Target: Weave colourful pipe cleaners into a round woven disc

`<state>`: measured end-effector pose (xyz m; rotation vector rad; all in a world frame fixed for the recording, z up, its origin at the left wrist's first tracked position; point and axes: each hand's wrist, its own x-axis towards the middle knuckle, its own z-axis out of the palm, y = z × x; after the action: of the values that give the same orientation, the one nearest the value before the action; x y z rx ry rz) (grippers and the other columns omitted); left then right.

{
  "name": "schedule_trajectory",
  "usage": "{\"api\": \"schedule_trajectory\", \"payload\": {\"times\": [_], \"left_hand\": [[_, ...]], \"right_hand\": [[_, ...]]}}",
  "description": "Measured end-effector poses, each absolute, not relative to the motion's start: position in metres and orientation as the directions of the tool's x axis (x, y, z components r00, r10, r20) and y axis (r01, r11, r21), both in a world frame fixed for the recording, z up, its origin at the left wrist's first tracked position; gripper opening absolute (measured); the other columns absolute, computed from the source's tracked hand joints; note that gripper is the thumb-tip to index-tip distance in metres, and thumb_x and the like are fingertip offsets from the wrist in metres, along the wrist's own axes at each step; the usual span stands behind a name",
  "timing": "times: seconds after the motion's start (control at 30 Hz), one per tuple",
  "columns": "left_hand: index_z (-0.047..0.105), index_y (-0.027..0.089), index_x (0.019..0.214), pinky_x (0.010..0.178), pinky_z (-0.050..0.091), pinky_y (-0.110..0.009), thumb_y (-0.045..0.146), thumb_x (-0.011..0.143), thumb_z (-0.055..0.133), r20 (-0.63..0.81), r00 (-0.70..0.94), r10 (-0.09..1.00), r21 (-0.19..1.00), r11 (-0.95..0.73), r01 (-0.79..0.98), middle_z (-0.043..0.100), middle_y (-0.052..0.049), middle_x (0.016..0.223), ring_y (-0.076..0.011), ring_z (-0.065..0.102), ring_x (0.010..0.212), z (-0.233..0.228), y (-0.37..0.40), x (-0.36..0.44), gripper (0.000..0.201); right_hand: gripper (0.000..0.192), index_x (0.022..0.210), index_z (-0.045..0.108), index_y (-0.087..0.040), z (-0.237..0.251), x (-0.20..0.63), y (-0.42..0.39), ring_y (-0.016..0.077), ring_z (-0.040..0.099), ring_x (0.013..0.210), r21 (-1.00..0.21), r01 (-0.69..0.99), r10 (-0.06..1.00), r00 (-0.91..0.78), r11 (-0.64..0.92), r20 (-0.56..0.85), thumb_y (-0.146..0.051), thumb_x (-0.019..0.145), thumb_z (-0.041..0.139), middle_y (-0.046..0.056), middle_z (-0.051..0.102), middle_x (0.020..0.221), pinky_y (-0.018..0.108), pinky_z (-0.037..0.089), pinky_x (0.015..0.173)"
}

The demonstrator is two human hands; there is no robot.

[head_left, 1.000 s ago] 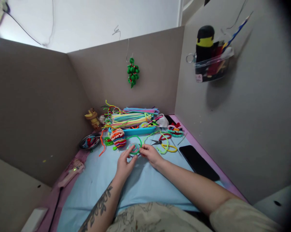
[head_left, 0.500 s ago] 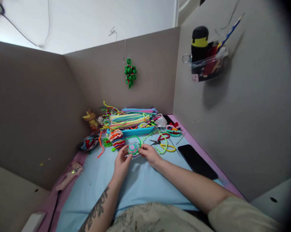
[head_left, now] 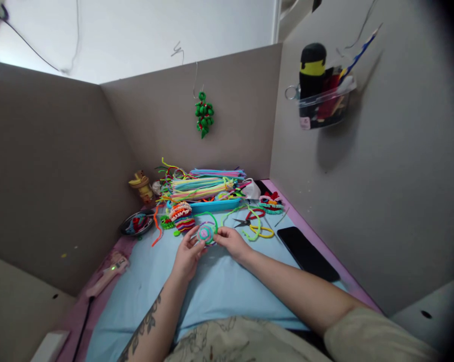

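Note:
A round coil of pipe cleaners (head_left: pixel 205 232), pink in the middle with turquoise and purple rings, is held above the blue cloth (head_left: pixel 219 291). My left hand (head_left: pixel 189 251) is closed on its left and lower edge. At the coil's right edge, my right hand (head_left: pixel 230 241) pinches a green pipe cleaner (head_left: pixel 214 219), which arcs up behind the coil. Scissors (head_left: pixel 262 230) with red and yellow handles lie just beyond my right hand. Near my left hand stands a striped pipe-cleaner piece (head_left: pixel 182 218) in orange and several colours.
Bundled pipe cleaners (head_left: pixel 204 188) lie over a blue tray (head_left: pixel 215 205) at the back. A phone (head_left: pixel 308 254) is on the right, a hot glue gun (head_left: pixel 108 276) and a dark bowl (head_left: pixel 136 226) on the left. Grey partitions (head_left: pixel 234 110) enclose the table.
The coil has turned in my hands, its face now more towards me and slightly further left. My right hand has shifted slightly left along with the green strand.

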<state>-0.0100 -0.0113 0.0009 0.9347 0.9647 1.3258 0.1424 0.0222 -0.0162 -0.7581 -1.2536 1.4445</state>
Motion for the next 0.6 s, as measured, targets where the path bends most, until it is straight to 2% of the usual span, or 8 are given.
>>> {"api": "schedule_trajectory", "payload": {"times": [0.13, 0.27, 0.37, 0.5, 0.6], "left_hand": [[0.059, 0.022, 0.112, 0.061, 0.049, -0.025, 0.027, 0.054, 0.077, 0.014, -0.039, 0.999, 0.968, -0.024, -0.249, 0.063, -0.008, 0.103, -0.0159, 0.062, 0.074, -0.003, -0.011, -0.007, 0.06], [0.069, 0.016, 0.093, 0.071, 0.049, -0.028, 0.024, 0.055, 0.076, 0.108, -0.068, 0.992, 0.985, -0.116, -0.125, 0.065, -0.007, 0.095, -0.0179, 0.062, 0.08, -0.01, -0.01, -0.004, 0.04], [0.069, 0.017, 0.092, 0.077, 0.048, -0.031, 0.023, 0.055, 0.076, 0.188, -0.104, 0.977, 0.978, -0.196, -0.07, 0.065, -0.006, 0.096, -0.0189, 0.061, 0.086, -0.012, -0.01, -0.002, 0.038], [0.067, 0.017, 0.094, 0.076, 0.048, -0.031, 0.024, 0.056, 0.075, 0.157, -0.139, 0.978, 0.983, -0.168, -0.075, 0.066, -0.007, 0.095, -0.0183, 0.061, 0.084, -0.011, -0.01, -0.001, 0.04], [0.065, 0.018, 0.097, 0.073, 0.047, -0.029, 0.023, 0.055, 0.076, 0.095, -0.164, 0.982, 0.977, -0.124, -0.173, 0.065, -0.006, 0.098, -0.0152, 0.061, 0.078, -0.008, -0.009, -0.003, 0.044]], "right_hand": [[0.035, 0.054, 0.048, -0.017, -0.017, 0.142, 0.022, 0.007, 0.032, 0.049, -0.958, -0.278, 0.95, -0.271, 0.076, 0.154, -0.044, 0.063, 0.068, -0.007, 0.041, 0.049, 0.023, 0.023, 0.051], [0.035, 0.055, 0.047, -0.017, -0.021, 0.142, 0.023, 0.0069, 0.033, 0.048, -0.957, -0.283, 0.954, -0.267, 0.057, 0.136, -0.044, 0.065, 0.066, -0.007, 0.041, 0.048, 0.022, 0.024, 0.05], [0.036, 0.057, 0.046, -0.017, -0.023, 0.14, 0.023, 0.0067, 0.035, 0.049, -0.958, -0.286, 0.956, -0.269, 0.036, 0.116, -0.045, 0.064, 0.066, -0.006, 0.042, 0.05, 0.021, 0.026, 0.049], [0.035, 0.059, 0.047, -0.016, -0.025, 0.138, 0.024, 0.007, 0.037, 0.049, -0.967, -0.252, 0.954, -0.277, 0.042, 0.113, -0.047, 0.068, 0.061, -0.006, 0.042, 0.05, 0.02, 0.028, 0.049], [0.028, 0.068, 0.052, -0.016, -0.024, 0.143, 0.029, 0.0085, 0.042, 0.052, -0.973, -0.216, 0.973, -0.197, 0.08, 0.124, -0.044, 0.072, 0.055, -0.004, 0.048, 0.057, 0.021, 0.032, 0.051]]}}
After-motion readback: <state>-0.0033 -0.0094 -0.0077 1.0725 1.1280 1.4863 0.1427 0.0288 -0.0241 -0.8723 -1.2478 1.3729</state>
